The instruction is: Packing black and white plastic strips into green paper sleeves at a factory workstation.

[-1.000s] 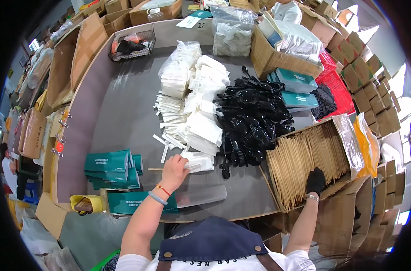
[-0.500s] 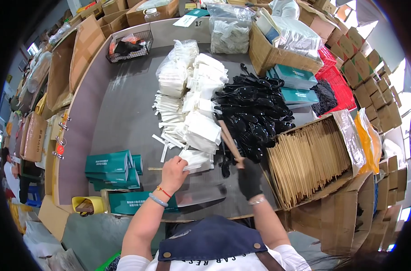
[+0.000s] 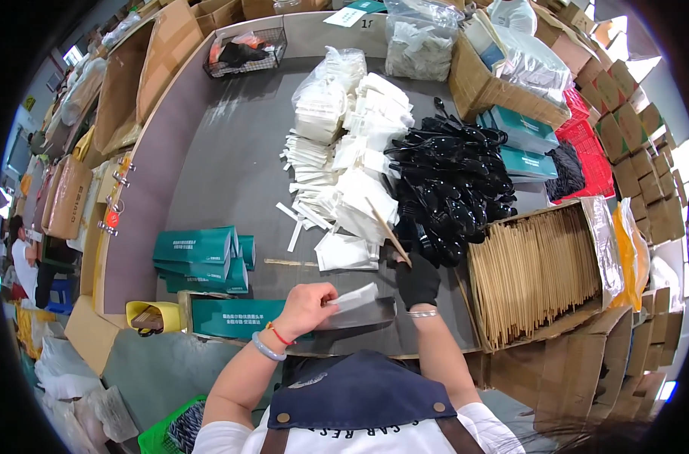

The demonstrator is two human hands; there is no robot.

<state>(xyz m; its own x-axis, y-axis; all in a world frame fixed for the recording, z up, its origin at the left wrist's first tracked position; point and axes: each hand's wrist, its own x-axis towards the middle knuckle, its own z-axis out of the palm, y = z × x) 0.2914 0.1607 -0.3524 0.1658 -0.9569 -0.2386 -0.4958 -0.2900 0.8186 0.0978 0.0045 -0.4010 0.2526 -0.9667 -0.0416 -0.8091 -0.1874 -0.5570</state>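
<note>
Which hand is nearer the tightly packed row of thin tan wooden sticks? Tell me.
Right. The black-gloved right hand is just left of the tightly packed row of thin tan wooden sticks; the bare left hand is farther left.

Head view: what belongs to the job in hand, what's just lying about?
Likely in use:
- white packet, in left hand
- wooden stick, in right hand
- black cutlery, by right hand
- green-and-clear sleeve

Likely lying about:
- wire basket
- yellow container
- red crate

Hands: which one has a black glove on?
The right hand, just below the black cutlery. The left hand, pinching a white packet, is bare.
</note>
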